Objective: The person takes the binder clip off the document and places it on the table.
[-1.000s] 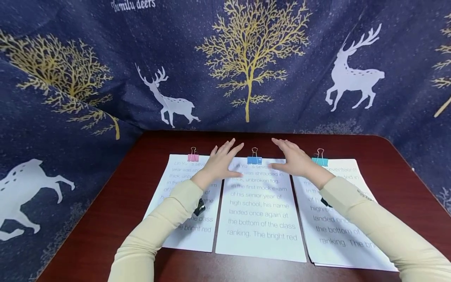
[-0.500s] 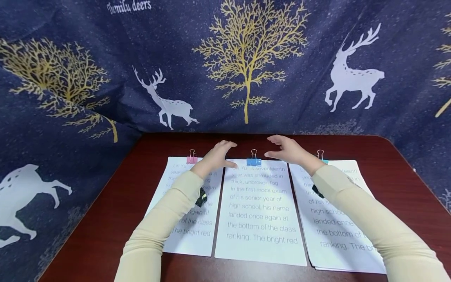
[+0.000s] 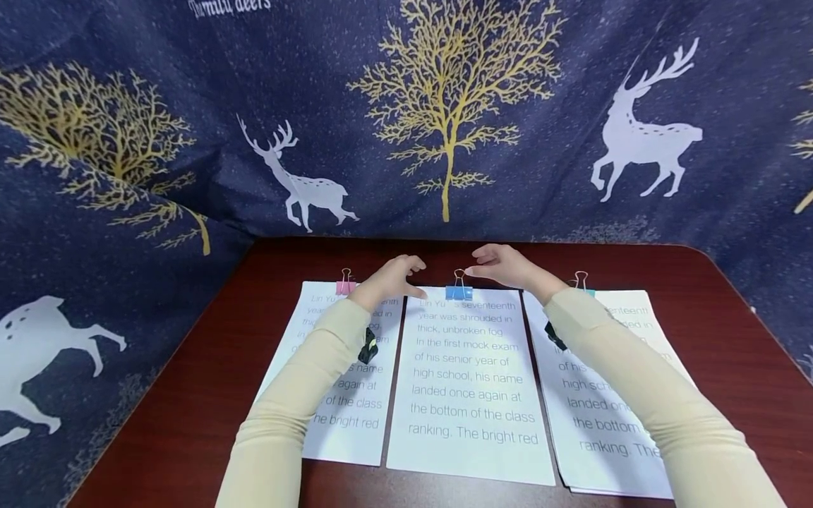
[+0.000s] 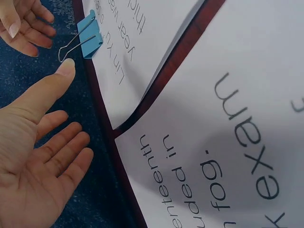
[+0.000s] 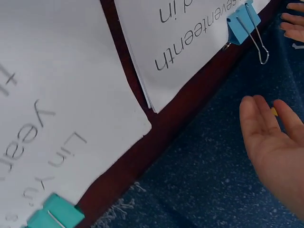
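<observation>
Two grips: left grip [image 3: 389, 279], right grip [image 3: 508, 267], fingers loosely parted, both empty.
Blue clip [image 3: 459, 292]: between them, on top of middle sheet [image 3: 470, 455], near the far edge of the desk [image 3: 190, 381].
Pink clip [image 3: 345, 288]: left sheet [image 3: 343, 443].
Teal clip [image 5: 57, 213]: right sheet [image 3: 610, 474].

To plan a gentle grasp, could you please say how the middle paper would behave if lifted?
The middle paper would probably sag, being broad and seemingly thin; its top edge might hold together, clipped by the blue binder clip.
</observation>
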### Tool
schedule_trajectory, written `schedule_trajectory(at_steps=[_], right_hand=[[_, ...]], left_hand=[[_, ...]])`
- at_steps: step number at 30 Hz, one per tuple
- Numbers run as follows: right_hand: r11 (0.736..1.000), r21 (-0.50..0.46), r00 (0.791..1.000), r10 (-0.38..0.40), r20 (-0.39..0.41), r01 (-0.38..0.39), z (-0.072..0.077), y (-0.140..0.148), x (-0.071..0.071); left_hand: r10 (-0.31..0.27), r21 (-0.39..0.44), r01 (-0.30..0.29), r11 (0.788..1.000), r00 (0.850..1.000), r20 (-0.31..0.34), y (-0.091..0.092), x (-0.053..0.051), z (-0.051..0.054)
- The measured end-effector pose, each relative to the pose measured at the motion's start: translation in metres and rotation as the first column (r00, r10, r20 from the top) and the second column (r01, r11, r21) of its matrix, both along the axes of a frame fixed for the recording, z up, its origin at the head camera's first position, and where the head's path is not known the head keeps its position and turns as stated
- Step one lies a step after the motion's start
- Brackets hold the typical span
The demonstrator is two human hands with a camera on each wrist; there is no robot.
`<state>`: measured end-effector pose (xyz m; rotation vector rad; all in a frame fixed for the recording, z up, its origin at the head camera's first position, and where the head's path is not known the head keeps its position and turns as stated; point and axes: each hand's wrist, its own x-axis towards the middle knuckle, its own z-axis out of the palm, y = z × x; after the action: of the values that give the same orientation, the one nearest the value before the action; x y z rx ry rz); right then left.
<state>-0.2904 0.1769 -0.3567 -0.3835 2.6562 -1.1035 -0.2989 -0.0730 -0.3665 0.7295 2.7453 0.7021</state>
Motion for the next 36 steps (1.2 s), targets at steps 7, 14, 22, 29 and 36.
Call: schedule_trajectory(at_steps=[7,14,22,29,36], right_hand=[[0.998,-0.027,0.996,-0.046,0.078,0.049,-0.011,-0.004,-0.012],[0.986,-0.123,0.985,-0.092,0.147,0.111,-0.017,-0.010,-0.018],[0.989,-0.111,0.986,-0.084,0.146,0.101,-0.024,-0.021,-0.020],[0.986,-0.122,0.983,-0.095,0.160,0.115,-0.032,-0.024,-0.022],[0.976,-0.165,0.976,-0.108,0.190,0.140,-0.042,-0.021,-0.026]], left_hand=[[-0.015,-0.003,0.015,1.000,0.999,0.053,0.002,-0.007,-0.004],[0.021,0.037,-0.026,0.999,0.992,0.120,0.002,-0.012,-0.012],[0.032,0.029,-0.037,0.999,0.988,0.152,0.003,-0.016,-0.017],[0.027,0.037,-0.034,0.999,0.986,0.164,0.007,-0.020,-0.019],[0.038,0.009,-0.040,0.999,0.985,0.166,0.010,-0.022,-0.021]])
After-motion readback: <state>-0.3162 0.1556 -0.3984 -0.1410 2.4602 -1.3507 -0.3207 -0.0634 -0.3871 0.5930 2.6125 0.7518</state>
